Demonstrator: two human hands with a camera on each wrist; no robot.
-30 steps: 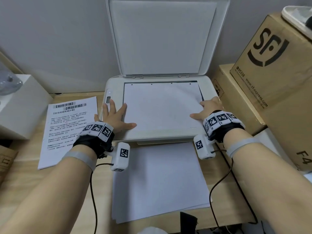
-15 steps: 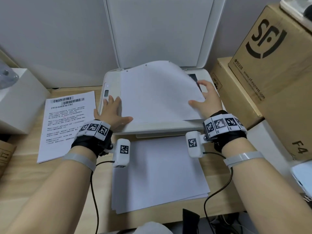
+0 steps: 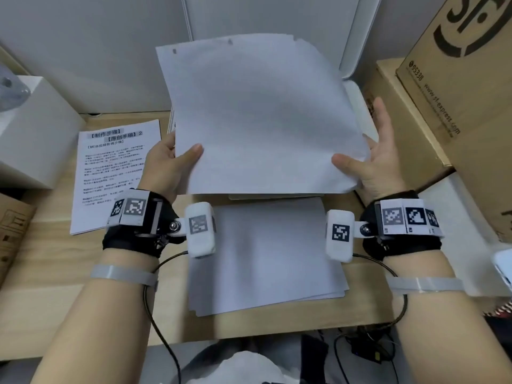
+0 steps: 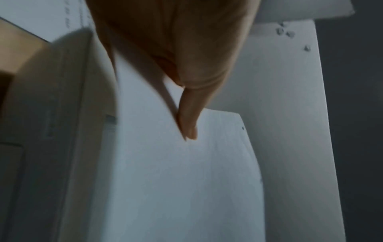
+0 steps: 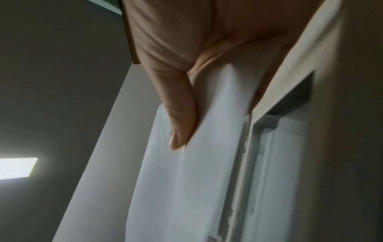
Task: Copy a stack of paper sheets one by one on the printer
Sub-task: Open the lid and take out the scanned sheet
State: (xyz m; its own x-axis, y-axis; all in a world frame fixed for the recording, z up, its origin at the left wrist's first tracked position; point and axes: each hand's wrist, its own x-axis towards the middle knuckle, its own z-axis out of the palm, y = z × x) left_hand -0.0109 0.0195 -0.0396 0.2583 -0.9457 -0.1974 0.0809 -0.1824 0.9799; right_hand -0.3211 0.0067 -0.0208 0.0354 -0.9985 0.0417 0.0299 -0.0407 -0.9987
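Wooden desk [image 3: 50, 261] stands against a grey wall. From the head view, the white printer [image 3: 357, 106] is at the back of the desk with its lid [image 3: 349, 37] standing open, and the raised sheet [image 3: 260, 115] hides most of it. Brown cardboard boxes [image 3: 460, 87] are close at the right of the printer, and a white box [image 3: 36, 139] is at the left. A printed page [image 3: 113, 173] with dark text lies flat on the desk left of the printer. A stack of blank paper [image 3: 266, 256] lies in front of the printer, between the two wrists.

The sheet is in the air above the printer, tilted, with its long axis pointing away from the person and its far edge higher. The left hand [image 3: 169, 164] pinches the near left corner, thumb on top. The right hand [image 3: 371, 159] holds the near right edge, thumb on top, fingers straight behind the paper.

From the left wrist view, the left hand [image 4: 182, 54] has its thumb pressed on the sheet [image 4: 176, 180], and the printer [image 4: 68, 114] body is at the left, blurred.

From the right wrist view, the right hand [image 5: 186, 57] pinches the sheet [image 5: 186, 180] between thumb and fingers, and the printer [image 5: 311, 81] is just beside it at the right.
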